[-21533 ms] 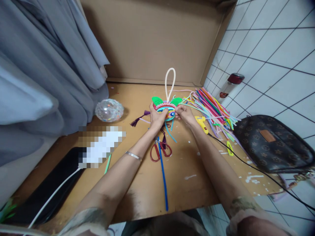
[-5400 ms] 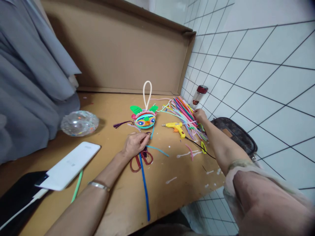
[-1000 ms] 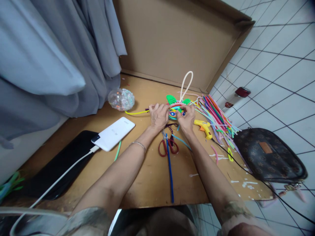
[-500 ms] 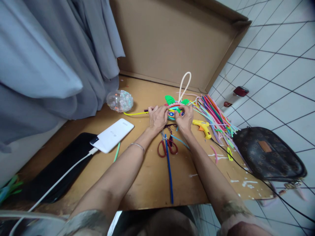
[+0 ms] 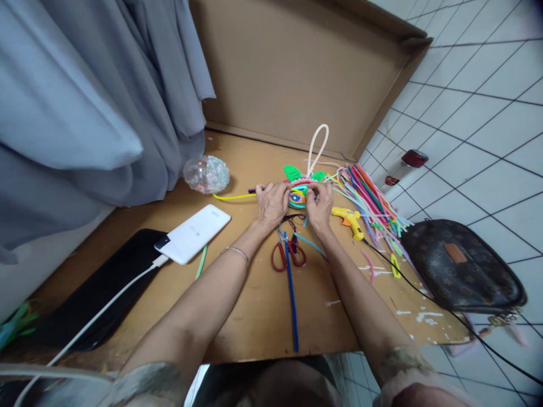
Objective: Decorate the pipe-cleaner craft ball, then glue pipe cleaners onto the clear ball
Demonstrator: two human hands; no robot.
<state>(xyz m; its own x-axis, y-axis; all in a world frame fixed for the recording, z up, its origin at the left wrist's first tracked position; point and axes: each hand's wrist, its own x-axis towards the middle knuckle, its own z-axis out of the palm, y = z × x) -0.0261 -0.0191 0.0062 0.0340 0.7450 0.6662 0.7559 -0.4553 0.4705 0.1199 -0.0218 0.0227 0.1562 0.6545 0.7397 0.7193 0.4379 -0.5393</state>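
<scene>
Hands (image 5: 272,203) hold a colourful green-eared ornament (image 5: 296,197).

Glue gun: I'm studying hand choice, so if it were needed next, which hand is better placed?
Probably the right hand: the glue gun lies just to its right. The left hand, at the craft's other side, would have to reach past it.

No text is legible, marks on the white device (image 5: 197,234) being too small.
</scene>
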